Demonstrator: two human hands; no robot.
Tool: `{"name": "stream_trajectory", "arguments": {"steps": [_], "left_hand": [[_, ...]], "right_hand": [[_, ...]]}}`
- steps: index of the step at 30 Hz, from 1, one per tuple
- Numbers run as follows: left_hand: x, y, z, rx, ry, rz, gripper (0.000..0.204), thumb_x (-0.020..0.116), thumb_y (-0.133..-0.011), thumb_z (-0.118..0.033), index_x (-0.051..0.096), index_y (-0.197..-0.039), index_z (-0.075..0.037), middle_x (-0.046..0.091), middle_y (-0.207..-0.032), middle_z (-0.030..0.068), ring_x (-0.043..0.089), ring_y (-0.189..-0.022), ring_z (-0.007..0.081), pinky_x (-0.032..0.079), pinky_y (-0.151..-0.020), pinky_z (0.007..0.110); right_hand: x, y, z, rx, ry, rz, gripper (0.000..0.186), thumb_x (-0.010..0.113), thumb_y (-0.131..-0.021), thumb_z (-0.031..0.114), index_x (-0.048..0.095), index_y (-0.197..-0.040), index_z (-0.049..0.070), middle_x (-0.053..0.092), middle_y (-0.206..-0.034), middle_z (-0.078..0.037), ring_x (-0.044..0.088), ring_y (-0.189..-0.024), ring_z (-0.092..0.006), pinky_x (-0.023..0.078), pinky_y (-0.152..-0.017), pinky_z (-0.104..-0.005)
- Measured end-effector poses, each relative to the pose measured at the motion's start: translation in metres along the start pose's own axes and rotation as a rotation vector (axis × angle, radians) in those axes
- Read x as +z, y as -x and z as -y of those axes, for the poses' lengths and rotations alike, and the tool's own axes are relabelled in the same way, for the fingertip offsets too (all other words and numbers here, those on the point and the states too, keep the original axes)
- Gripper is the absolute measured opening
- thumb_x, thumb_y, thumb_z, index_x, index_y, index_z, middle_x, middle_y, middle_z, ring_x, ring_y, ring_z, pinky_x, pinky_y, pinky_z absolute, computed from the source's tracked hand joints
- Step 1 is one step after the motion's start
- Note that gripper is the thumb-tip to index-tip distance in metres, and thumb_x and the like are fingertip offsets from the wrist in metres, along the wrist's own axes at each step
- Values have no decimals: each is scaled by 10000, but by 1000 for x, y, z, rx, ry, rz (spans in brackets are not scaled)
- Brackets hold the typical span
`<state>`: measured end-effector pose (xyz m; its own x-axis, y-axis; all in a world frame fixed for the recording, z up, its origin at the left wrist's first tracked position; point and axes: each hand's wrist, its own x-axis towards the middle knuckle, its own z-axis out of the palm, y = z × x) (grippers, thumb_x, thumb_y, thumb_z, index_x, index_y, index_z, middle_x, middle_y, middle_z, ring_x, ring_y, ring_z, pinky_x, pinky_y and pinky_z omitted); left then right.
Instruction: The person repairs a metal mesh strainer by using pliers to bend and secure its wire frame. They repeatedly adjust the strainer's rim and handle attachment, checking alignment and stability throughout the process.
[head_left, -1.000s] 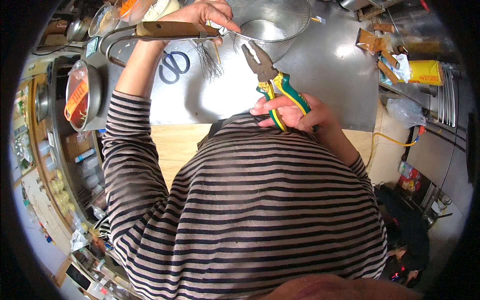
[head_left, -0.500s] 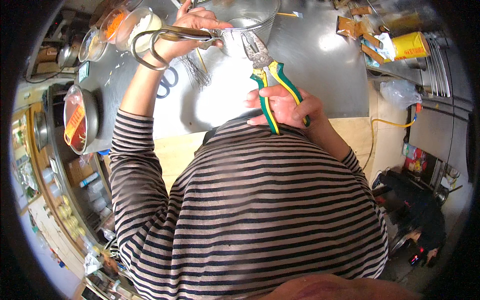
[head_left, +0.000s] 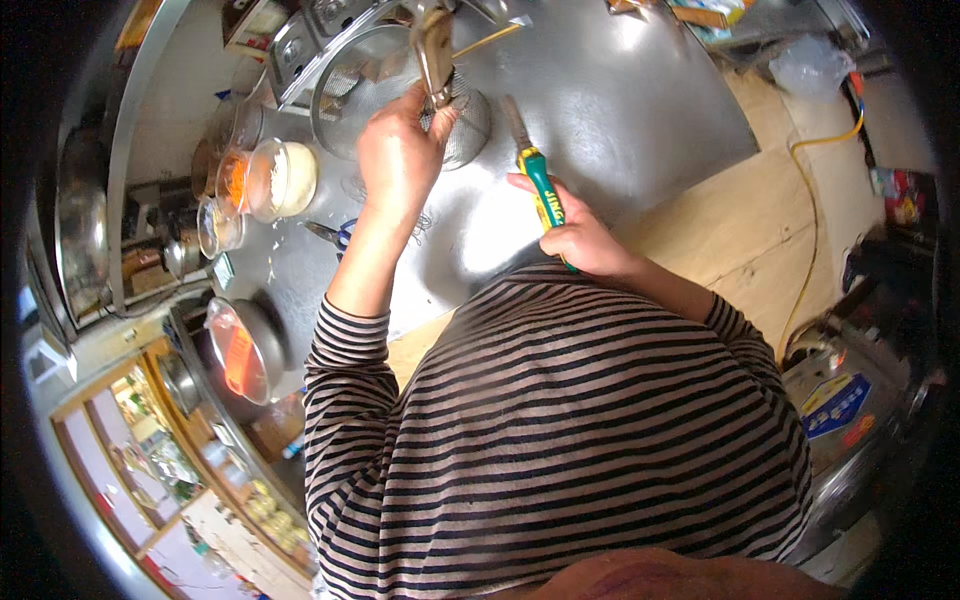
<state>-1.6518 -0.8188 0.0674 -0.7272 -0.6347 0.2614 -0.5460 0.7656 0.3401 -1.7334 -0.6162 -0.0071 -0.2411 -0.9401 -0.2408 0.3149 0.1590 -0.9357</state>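
In my left hand (head_left: 398,150) is a pair of old metal scissors (head_left: 435,60), seen nearly edge-on and pointing away from me, fingers closed round them. Beneath and beside that hand stands a round wire-mesh strainer (head_left: 345,95), partly covered by it. My right hand (head_left: 585,240), nearer my body, grips combination pliers (head_left: 541,185) with green and yellow handles. Their jaws point away from me, and from this side I cannot see whether they are parted. Thin loose wire (head_left: 423,225) lies by my left wrist. A blue-handled tool (head_left: 343,236) is partly hidden behind my left forearm.
The steel table (head_left: 640,130) spreads under both hands. Clear tubs of shredded food (head_left: 293,180) stand at the left, with a metal bowl (head_left: 262,345) nearer me. A thin stick (head_left: 490,40) lies beyond the strainer. A yellow hose (head_left: 815,210) hangs at the right.
The whole view has turned. My left hand has swung the scissors from lying sideways to pointing away. My right hand has rolled the pliers onto their edge, and its fingers have closed further round the handles.
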Motion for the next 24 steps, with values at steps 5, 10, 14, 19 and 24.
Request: {"name": "stream_trajectory", "arguments": {"steps": [5, 10, 14, 19, 24], "left_hand": [[3, -15, 0, -44, 18, 84, 297, 753, -768, -284, 686, -945, -54, 641, -660, 145, 641, -626, 297, 493, -602, 370], [8, -15, 4, -147, 252, 104, 240, 751, -825, -149, 680, -961, 36, 692, -855, 40, 584, -762, 74, 466, -720, 228], [9, -10, 2, -154, 303, 58, 217, 743, -831, -139, 677, -950, 30, 690, -853, 33, 577, -761, 74, 456, -722, 222], [8, -7, 7, -103, 422, -21, 179, 720, -848, -103, 671, -955, 32, 682, -881, 30, 577, -786, 88, 454, -737, 229], [8, -1, 13, -126, 626, -25, 200, 728, -837, -93, 653, -979, 26, 689, -892, 55, 592, -813, 100, 464, -757, 247]], "right_hand": [[11, -23, -2, -86, -106, -43, 801, 462, -623, -100, 437, -1400, 96, 443, -1355, -55, 465, -1029, -125, 358, -866, -214], [15, -37, 2, -219, -59, -45, 780, 474, -608, -99, 479, -1360, 109, 422, -1363, -96, 394, -1278, -212, 311, -1033, -288], [22, -37, 6, -190, -74, -69, 780, 465, -604, -107, 478, -1356, 99, 422, -1361, -110, 368, -1313, -230, 285, -1066, -305], [30, -28, 6, -167, -16, -101, 754, 473, -608, -105, 490, -1336, 88, 424, -1347, -120, 422, -1238, -223, 362, -961, -268], [33, -40, 6, -123, -48, -15, 755, 466, -609, -97, 470, -1345, 71, 409, -1353, -141, 394, -1285, -257, 298, -1072, -325]]}}
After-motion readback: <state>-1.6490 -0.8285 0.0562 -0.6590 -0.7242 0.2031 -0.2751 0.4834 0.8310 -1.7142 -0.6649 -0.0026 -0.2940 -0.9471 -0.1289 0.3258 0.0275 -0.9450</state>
